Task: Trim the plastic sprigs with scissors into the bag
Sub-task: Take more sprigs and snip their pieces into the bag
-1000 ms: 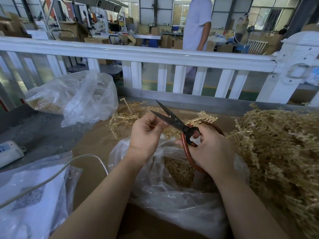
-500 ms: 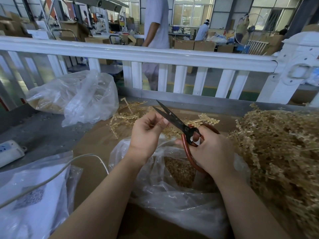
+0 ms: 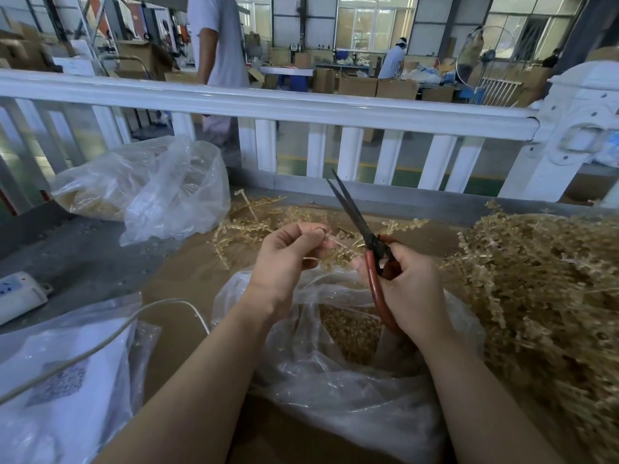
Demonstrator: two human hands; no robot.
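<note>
My right hand [image 3: 410, 286] grips red-handled scissors [image 3: 360, 226] whose dark blades point up and away, nearly together. My left hand [image 3: 288, 252] pinches a thin pale sprig [image 3: 331, 243] between thumb and fingers, just left of the blades and not touching them. Both hands hover over an open clear plastic bag [image 3: 311, 370] holding tan cut pieces [image 3: 351, 329]. A big heap of tan plastic sprigs [image 3: 542, 283] fills the right side. A smaller scatter of sprigs [image 3: 268, 222] lies behind my hands.
Another clear bag [image 3: 150, 192] of sprigs sits at the back left. A white power strip [image 3: 16, 294] and its cable [image 3: 100, 343] lie on the left, with a flat plastic packet [image 3: 67, 380] below. A white fence rail [image 3: 301, 105] borders the table; a person [image 3: 221, 45] walks behind it.
The scissors have swung from pointing left across the sprig to pointing up, and their blades have come together. My left hand holds the sprig apart from the blades. The person behind the fence has walked left.
</note>
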